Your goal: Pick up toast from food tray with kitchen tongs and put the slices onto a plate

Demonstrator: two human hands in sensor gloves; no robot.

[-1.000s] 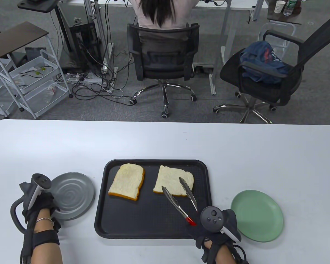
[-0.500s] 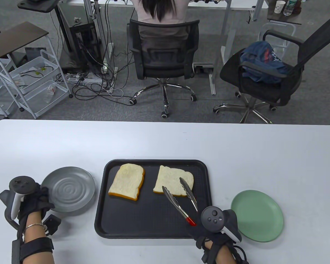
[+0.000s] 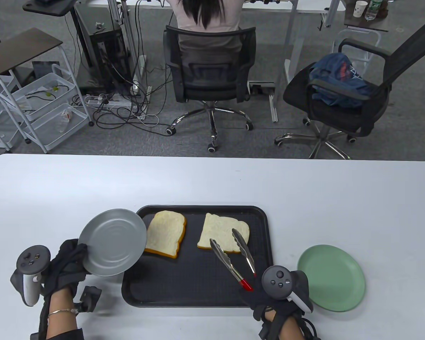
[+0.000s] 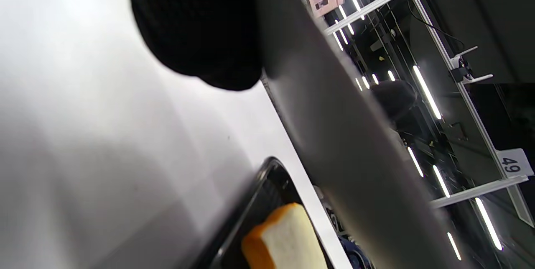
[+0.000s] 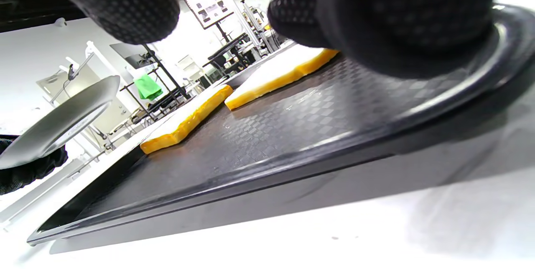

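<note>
- Table view: both pale toast slices [image 3: 164, 233] [image 3: 222, 232] are lying in the black plastic tray [image 3: 198, 283], none plated. The right hand [image 3: 283, 297] is gripping open steel tongs [image 3: 235, 256]; the left hand [image 3: 65, 265] is holding a tilted grey metal plate [image 3: 111, 242]. A green plate [image 3: 331, 278] is sitting empty.
- Left wrist view: a tag is showing "49".
- Right wrist view: no legible writing.

A black tray [image 3: 198, 290] lies near the table's front edge, holding two pale toast slices [image 3: 164, 233] [image 3: 221, 232] with orange crusts, flat, side by side at its far half. Steel tongs [image 3: 232, 256] with red-tipped handles lie open, tips over the right slice. A grey metal plate [image 3: 111, 242] is held tilted above the tray's left edge. A green plate [image 3: 331, 278] lies flat right of the tray.
</note>
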